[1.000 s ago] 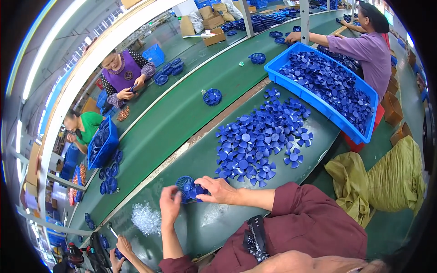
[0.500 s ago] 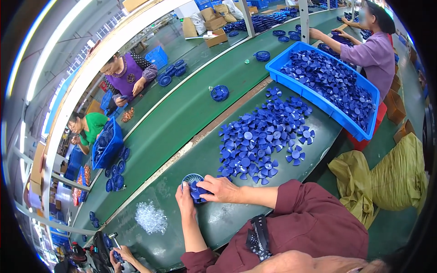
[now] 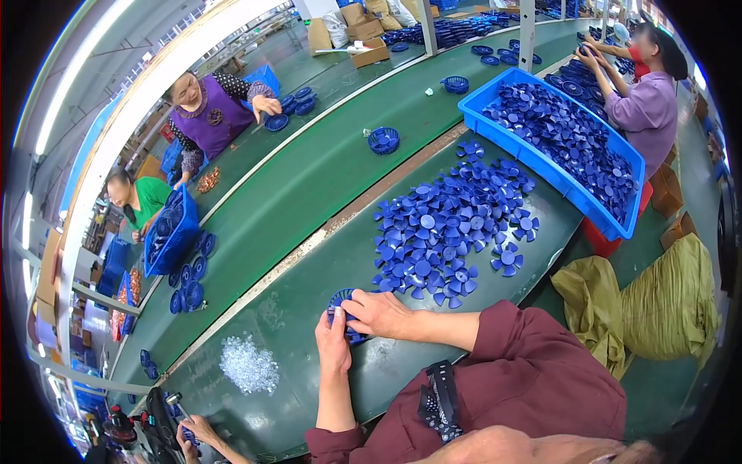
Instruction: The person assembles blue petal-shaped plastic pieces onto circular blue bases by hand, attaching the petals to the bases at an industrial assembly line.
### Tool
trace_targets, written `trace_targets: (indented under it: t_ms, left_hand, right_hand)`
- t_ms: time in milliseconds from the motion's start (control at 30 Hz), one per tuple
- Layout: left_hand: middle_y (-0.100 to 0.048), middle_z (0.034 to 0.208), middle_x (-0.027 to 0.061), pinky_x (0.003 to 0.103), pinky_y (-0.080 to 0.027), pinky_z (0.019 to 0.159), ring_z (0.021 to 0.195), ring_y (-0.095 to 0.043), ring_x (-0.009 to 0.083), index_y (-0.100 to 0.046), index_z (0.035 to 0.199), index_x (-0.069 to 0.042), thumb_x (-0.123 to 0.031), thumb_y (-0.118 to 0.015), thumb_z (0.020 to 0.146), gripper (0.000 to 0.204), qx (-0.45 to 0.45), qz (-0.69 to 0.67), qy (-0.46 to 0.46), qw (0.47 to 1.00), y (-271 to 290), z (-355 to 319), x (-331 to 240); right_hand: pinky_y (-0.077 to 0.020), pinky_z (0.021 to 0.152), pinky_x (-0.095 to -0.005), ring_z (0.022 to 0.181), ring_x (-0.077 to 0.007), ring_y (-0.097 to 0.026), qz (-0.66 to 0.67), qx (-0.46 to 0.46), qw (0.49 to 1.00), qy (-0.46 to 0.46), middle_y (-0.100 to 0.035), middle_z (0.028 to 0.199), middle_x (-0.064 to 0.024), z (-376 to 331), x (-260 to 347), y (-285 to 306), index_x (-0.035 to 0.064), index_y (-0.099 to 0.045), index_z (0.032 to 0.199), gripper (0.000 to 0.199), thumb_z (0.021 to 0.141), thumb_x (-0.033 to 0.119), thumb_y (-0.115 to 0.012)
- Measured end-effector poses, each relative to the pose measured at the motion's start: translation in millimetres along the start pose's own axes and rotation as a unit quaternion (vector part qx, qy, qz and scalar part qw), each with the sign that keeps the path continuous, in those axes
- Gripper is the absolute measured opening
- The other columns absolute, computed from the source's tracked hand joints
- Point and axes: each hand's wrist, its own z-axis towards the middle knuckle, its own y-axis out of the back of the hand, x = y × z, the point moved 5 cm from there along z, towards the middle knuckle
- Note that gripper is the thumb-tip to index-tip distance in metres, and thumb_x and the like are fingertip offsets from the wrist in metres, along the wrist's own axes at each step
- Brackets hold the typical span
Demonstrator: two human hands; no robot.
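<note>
Blue housing (image 3: 339,296) is pinched by left fingers (image 3: 338,319) and right fingers (image 3: 359,305) over a green worktop (image 3: 295,329) beside a conveyor (image 3: 297,197).

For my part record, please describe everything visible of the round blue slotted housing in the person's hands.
The round blue slotted housing looks like moulded plastic, with narrow ribs along its curved far edge. At the green worktable, the left grip clasps its left side and the right grip hides its middle; tilt and any table contact are unclear.

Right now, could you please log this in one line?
left hand, right hand: on blue round part | nearby: blue fans, clear bits
</note>
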Motion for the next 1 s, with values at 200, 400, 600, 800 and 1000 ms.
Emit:
trace_targets:
  t_ms: [200,400,600,800,1000]
  left_hand:
    - [-0.062,0.096,0.0030,0.025,-0.047,0.077,0.085,-0.056,0.0091,-0.058,0.109,0.002,-0.013,-0.064,0.091,0.024,-0.041,0.089,-0.100,0.990,8,-4,-10]
    - [-0.063,0.099,0.0068,0.027,-0.047,0.082,0.088,-0.057,0.0120,-0.057,0.113,0.005,-0.014,-0.065,0.087,0.033,-0.057,0.101,-0.122,0.986,12,2,-26]
    - [-0.064,0.090,0.0044,0.026,-0.048,0.074,0.080,-0.057,0.0091,-0.060,0.105,0.005,-0.018,-0.067,0.086,0.031,-0.013,0.202,-0.156,0.967,11,-7,-36]
    - [-0.064,0.093,0.0063,0.026,-0.048,0.077,0.082,-0.057,0.0110,-0.059,0.109,0.005,-0.016,-0.066,0.088,0.031,-0.055,0.146,-0.107,0.982,33,9,-12]
    - [-0.060,0.110,0.0100,0.028,-0.050,0.081,0.095,-0.060,0.0160,-0.051,0.124,0.004,-0.017,-0.060,0.094,0.038,-0.147,0.113,-0.175,0.967,50,20,-20]
  right_hand:
    - [-0.0517,0.058,-0.0397,0.077,-0.0310,-0.061,0.034,-0.037,0.999,0.011,-0.053,0.093,-0.0122,2,6,1,0.0072,-0.057,0.111,0.036,0.079,0.018,-0.069]
    - [-0.0495,0.078,-0.0371,0.089,-0.0298,-0.059,0.077,-0.097,0.991,-0.051,-0.057,0.100,-0.0157,16,-17,22,-0.0001,-0.058,0.113,0.050,0.073,0.024,-0.078]
    - [-0.0454,0.066,-0.0248,0.074,-0.0080,-0.053,0.305,0.128,0.905,-0.267,-0.063,0.082,-0.0024,12,-33,-11,-0.0025,-0.063,0.099,0.036,0.079,0.024,-0.076]
    - [-0.0457,0.051,-0.0296,0.057,-0.0114,-0.055,0.291,0.153,0.897,-0.297,-0.061,0.066,-0.0068,15,-44,-36,-0.0033,-0.063,0.079,0.036,0.080,0.030,-0.075]
    - [-0.0524,0.057,-0.0245,0.073,-0.0151,-0.065,0.466,-0.056,0.790,-0.395,-0.066,0.085,-0.0105,70,-109,0,-0.0050,-0.062,0.097,0.032,0.085,0.023,-0.071]
